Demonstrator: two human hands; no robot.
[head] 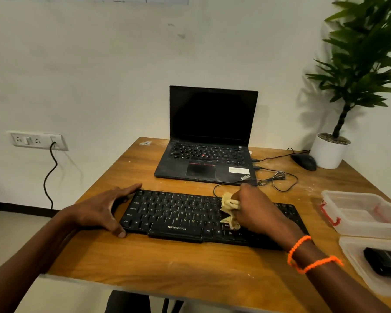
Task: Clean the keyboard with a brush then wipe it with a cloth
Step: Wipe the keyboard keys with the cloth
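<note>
A black keyboard (pixel 176 214) lies across the wooden table (pixel 167 263) in front of me. My right hand (pixel 257 211) is closed on a crumpled yellowish cloth (pixel 230 210) and presses it onto the keys right of the middle. My left hand (pixel 104 208) clamps the keyboard's left end, thumb on the near corner and fingers at the far corner. No brush is visible.
An open black laptop (pixel 205 154) stands behind the keyboard, with a black mouse (pixel 304 161) and loose cables (pixel 280 179) to its right. A potted plant (pixel 332 152) fills the far right corner. Two clear plastic containers (pixel 361 213) sit at the right edge; the nearer holds a black object (pixel 385 260).
</note>
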